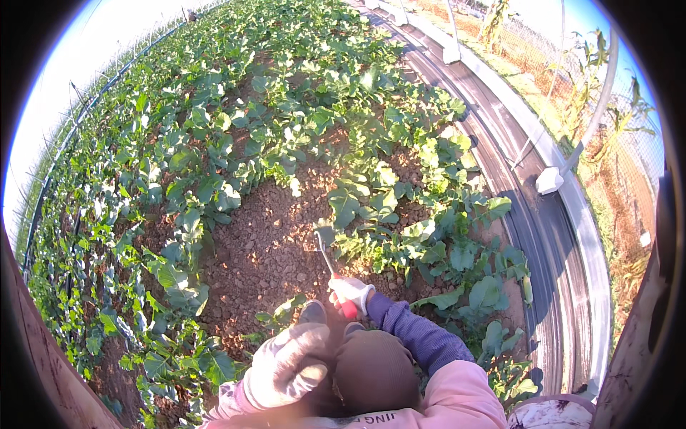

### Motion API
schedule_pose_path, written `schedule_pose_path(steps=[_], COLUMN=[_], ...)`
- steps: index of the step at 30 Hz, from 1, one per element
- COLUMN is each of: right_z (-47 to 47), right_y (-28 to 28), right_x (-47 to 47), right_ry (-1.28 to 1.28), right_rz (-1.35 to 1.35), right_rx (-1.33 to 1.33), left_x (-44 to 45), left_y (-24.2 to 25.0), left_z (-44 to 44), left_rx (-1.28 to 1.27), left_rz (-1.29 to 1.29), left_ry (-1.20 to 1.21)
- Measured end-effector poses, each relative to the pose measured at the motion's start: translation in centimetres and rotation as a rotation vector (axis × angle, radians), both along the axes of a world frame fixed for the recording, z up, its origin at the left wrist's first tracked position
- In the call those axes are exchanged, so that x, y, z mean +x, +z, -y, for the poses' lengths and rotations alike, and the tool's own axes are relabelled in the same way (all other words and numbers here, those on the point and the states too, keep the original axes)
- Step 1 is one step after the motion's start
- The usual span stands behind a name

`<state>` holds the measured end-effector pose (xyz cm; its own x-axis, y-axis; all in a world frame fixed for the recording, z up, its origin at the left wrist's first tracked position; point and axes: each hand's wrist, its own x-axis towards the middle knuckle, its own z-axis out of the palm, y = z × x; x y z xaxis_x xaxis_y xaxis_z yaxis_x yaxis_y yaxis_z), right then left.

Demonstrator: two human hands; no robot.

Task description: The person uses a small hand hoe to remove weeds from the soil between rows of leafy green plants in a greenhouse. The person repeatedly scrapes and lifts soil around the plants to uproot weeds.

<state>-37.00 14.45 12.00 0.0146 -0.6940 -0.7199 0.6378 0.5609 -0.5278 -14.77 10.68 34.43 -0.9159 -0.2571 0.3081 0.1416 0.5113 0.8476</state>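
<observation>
My right hand, in a whitish glove, grips the red handle of a hand tool. Its thin metal shaft points away from me, over the soil. The tool's far end is beside the leaves of a broad-leaved green crop, and its exact shape is unclear. My left hand, gloved and blurred by motion, is raised in front of my body, left of my brown-clad knee. I see nothing in it, but its fingers are too blurred to tell their pose.
Bare crumbly soil lies ahead of my shoe, with dense leafy plants to the left and beyond. Dark plastic sheeting runs along the right. Slanted poles, one a grey pole with a white base, line that edge.
</observation>
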Motion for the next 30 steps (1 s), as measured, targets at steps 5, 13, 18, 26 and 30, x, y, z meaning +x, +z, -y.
schedule_pose_path(steps=[5, 13, 18, 26, 30], right_z=[2.3, 3.1, -0.2, -9.7, -9.1], right_y=[5.4, 8.2, 18.1, 20.8, 20.3], right_x=[1.5, 1.9, 3.7, 9.9, 9.2], right_ry=[-0.106, 0.553, 0.925, 0.451, 0.164], right_rz=[0.153, -1.085, -1.43, -0.702, -0.162], right_rx=[-0.221, -0.473, -0.481, -0.953, -0.787], left_x=[-2.7, -4.6, -2.0, 7.2, 2.6], left_y=[-6.4, -15.6, -18.2, -25.0, -27.6], left_z=[5.4, 7.3, 9.8, 12.3, 16.7], left_rx=[0.917, 1.373, 1.347, 1.014, 0.465], left_rz=[0.277, 0.152, 0.216, 0.803, 0.86], left_ry=[0.253, 0.02, 0.368, 0.686, 0.765])
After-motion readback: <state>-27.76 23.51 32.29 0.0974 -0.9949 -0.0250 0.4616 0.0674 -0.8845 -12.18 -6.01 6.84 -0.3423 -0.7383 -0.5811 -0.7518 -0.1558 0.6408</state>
